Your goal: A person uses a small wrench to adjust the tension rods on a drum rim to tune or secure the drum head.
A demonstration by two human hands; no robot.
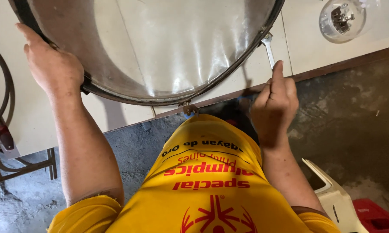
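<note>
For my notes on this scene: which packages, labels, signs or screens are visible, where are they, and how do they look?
Clear round container: top right on the table, small metal parts inside.
Red box: bottom right on the floor, rectangular.
No signs, screens or separate labels in view.

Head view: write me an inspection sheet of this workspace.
Surface: white table, dark edge strip.
Job's things: drum with clear head and metal hoop, lying flat; wrench on a hoop lug.
Clutter: clear round container of small metal parts.
Grips: left hand clasps the drum rim; right hand holds the wrench handle.
Cables: dark hose loop at left edge.
Surroundings: concrete floor, white plastic piece, red box.
</note>
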